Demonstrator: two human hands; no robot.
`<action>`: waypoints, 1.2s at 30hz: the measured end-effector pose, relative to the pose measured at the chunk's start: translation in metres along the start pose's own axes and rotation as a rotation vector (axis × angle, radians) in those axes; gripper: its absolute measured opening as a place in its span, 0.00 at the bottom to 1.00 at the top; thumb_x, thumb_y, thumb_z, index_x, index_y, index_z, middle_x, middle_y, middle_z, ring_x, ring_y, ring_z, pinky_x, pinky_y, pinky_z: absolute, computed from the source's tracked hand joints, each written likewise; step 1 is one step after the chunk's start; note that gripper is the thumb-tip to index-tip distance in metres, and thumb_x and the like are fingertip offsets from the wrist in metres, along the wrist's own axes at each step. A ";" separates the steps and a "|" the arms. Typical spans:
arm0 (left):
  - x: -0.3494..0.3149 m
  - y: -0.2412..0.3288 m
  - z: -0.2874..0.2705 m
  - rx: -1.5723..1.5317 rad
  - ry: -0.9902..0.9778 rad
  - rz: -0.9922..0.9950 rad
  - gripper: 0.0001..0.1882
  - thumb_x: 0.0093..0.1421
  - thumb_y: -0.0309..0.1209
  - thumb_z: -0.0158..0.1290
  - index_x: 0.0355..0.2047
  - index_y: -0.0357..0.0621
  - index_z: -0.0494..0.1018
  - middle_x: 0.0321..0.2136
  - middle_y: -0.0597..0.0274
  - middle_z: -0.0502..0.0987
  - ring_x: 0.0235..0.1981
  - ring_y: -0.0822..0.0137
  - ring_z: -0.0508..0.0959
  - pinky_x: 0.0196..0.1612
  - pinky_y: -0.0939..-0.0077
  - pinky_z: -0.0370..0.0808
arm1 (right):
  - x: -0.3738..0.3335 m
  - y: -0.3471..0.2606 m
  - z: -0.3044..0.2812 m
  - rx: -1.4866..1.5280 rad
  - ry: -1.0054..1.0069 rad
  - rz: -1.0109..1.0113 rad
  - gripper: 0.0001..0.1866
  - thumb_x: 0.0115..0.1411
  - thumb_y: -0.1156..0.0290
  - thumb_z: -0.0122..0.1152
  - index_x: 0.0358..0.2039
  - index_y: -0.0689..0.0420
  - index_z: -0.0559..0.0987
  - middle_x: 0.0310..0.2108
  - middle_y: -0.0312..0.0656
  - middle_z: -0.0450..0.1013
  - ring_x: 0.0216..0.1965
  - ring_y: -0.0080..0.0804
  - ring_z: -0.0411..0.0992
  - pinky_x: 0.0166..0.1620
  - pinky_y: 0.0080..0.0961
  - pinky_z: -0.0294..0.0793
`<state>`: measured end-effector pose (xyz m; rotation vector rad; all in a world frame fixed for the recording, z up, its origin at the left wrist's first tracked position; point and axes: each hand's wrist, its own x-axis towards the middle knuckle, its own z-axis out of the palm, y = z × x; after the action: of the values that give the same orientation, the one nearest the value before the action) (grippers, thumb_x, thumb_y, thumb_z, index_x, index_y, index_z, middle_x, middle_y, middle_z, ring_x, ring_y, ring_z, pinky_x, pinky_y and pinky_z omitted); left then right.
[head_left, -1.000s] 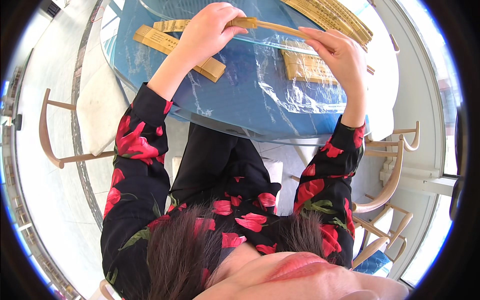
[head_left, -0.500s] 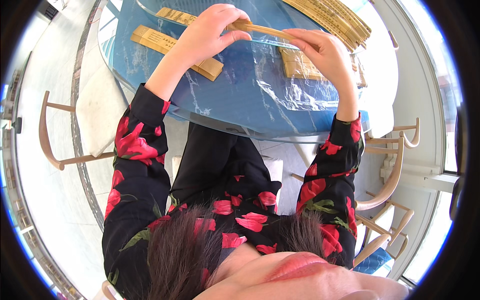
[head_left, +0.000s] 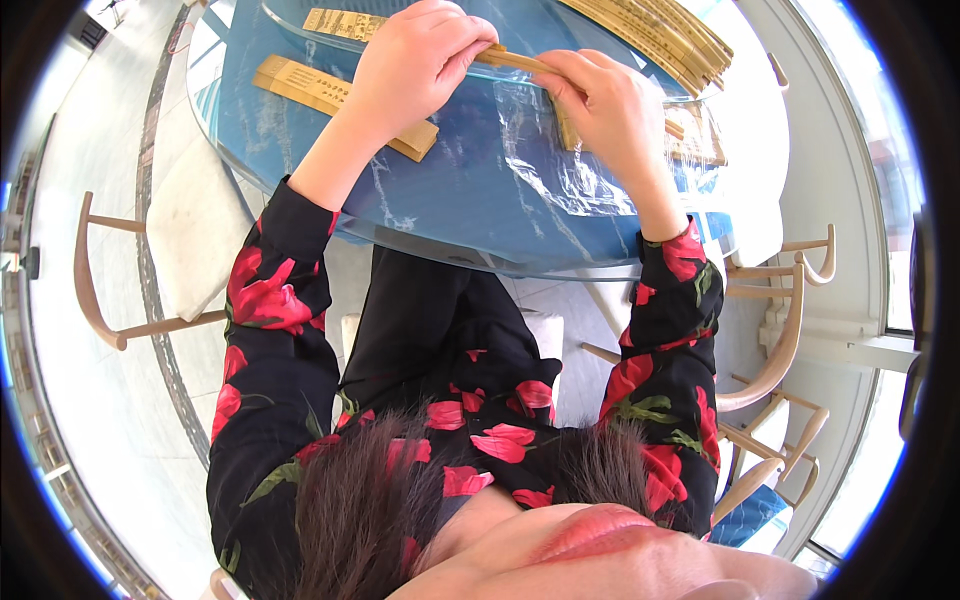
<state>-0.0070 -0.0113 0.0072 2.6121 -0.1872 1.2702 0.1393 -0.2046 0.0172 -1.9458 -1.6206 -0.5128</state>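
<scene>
Between my two hands is a narrow tan bundle of bamboo slips (head_left: 512, 61), seen edge-on above the table. My left hand (head_left: 425, 62) grips its left end, fingers curled round it. My right hand (head_left: 605, 105) pinches the other end between thumb and fingers. Below my left wrist a long printed bamboo bundle (head_left: 300, 84) lies slantwise, partly covered by the wrist. Another printed bamboo piece (head_left: 342, 24) lies beyond it. Under my right hand, more bamboo slips (head_left: 567, 128) are mostly hidden.
The blue marbled round table (head_left: 445, 225) carries a raised glass disc (head_left: 300, 28). A wide row of bamboo slats (head_left: 655, 40) lies at the far right. Crinkled clear plastic film (head_left: 560, 182) lies near my right wrist. Wooden chairs stand left (head_left: 92, 275) and right (head_left: 785, 345).
Both hands have turned and the right has moved left and closer to the left hand, so less of the held bamboo shows between them. The view has shifted slightly.
</scene>
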 end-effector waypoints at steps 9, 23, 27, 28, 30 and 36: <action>-0.008 0.001 0.006 0.231 -0.001 0.064 0.12 0.56 0.22 0.59 0.41 0.47 0.78 0.36 0.65 0.82 0.41 0.58 0.81 0.46 0.64 0.78 | -0.003 -0.009 0.019 0.077 0.080 0.021 0.12 0.63 0.56 0.66 0.34 0.51 0.83 0.28 0.39 0.77 0.30 0.46 0.77 0.33 0.39 0.75; 0.003 -0.002 0.002 -0.892 0.230 -0.735 0.14 0.69 0.41 0.59 0.35 0.41 0.80 0.21 0.74 0.68 0.20 0.79 0.61 0.25 0.82 0.58 | 0.004 0.013 0.024 0.529 0.088 0.145 0.09 0.68 0.70 0.61 0.44 0.61 0.79 0.28 0.44 0.74 0.28 0.39 0.71 0.35 0.31 0.71; 0.012 -0.024 0.011 -1.156 -0.052 -0.642 0.26 0.73 0.46 0.53 0.62 0.40 0.71 0.20 0.77 0.61 0.20 0.86 0.57 0.25 0.86 0.54 | 0.002 0.016 0.022 0.608 -0.004 0.195 0.11 0.68 0.68 0.62 0.46 0.60 0.80 0.30 0.44 0.75 0.27 0.37 0.70 0.34 0.30 0.70; 0.013 -0.033 0.013 -1.050 -0.100 -0.579 0.24 0.76 0.47 0.46 0.60 0.42 0.68 0.21 0.77 0.59 0.20 0.83 0.55 0.25 0.86 0.55 | 0.002 0.017 0.022 0.591 0.018 0.184 0.13 0.68 0.66 0.63 0.48 0.59 0.80 0.27 0.41 0.74 0.26 0.33 0.70 0.32 0.29 0.70; 0.012 -0.045 0.020 -1.328 0.174 -0.629 0.15 0.74 0.39 0.52 0.51 0.42 0.74 0.28 0.73 0.70 0.24 0.79 0.65 0.31 0.82 0.65 | 0.002 0.022 0.019 0.540 -0.017 0.213 0.12 0.68 0.65 0.62 0.46 0.59 0.80 0.25 0.39 0.73 0.25 0.30 0.69 0.32 0.28 0.69; -0.018 -0.109 0.003 -1.551 0.691 -0.750 0.09 0.69 0.37 0.59 0.37 0.47 0.77 0.24 0.76 0.73 0.24 0.78 0.72 0.29 0.79 0.73 | -0.001 0.046 0.007 0.506 -0.318 0.278 0.12 0.70 0.63 0.57 0.40 0.58 0.83 0.20 0.35 0.69 0.22 0.23 0.66 0.30 0.26 0.66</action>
<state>0.0073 0.0933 -0.0251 0.7406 -0.0116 0.9468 0.1839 -0.2068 0.0030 -1.8674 -1.4405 0.3080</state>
